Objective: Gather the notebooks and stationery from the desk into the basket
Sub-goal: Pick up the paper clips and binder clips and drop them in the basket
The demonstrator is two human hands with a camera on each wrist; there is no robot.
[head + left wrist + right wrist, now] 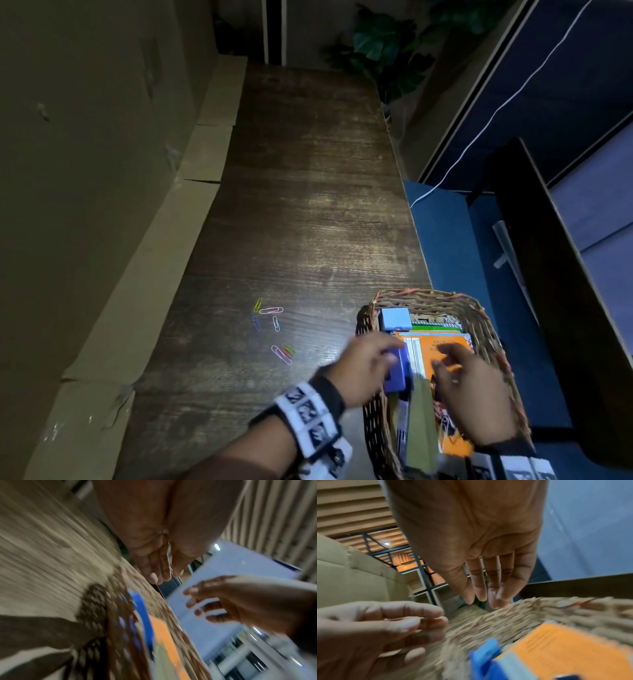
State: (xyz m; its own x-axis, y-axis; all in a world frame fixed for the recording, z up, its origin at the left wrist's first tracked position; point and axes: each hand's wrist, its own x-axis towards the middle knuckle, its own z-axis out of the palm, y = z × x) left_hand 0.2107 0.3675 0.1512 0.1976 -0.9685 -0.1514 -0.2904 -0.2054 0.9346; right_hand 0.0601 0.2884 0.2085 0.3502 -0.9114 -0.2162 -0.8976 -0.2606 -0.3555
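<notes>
A wicker basket (pixel 428 296) stands at the desk's near right corner. It holds an orange notebook (pixel 442 346), a light blue pad (pixel 395 318), an olive book (pixel 423 425) and a blue stapler-like block (pixel 397 375). My left hand (pixel 368 366) hovers over the basket's left rim beside the blue block, fingers loosely bent, gripping nothing that I can see. My right hand (pixel 469 387) floats above the orange notebook (pixel 565 649) with straight fingers (pixel 481 588) and holds nothing. Several coloured paper clips (pixel 270 311) lie on the desk to the basket's left, a second cluster (pixel 282 353) nearer me.
The dark wooden desk (pixel 308 205) runs away from me. A cardboard wall (pixel 102 171) lines its left side. On the right are a blue partition (pixel 438 240), a dark panel (pixel 548 274) and a white cable (pixel 513 99). A plant (pixel 387 51) stands at the far end.
</notes>
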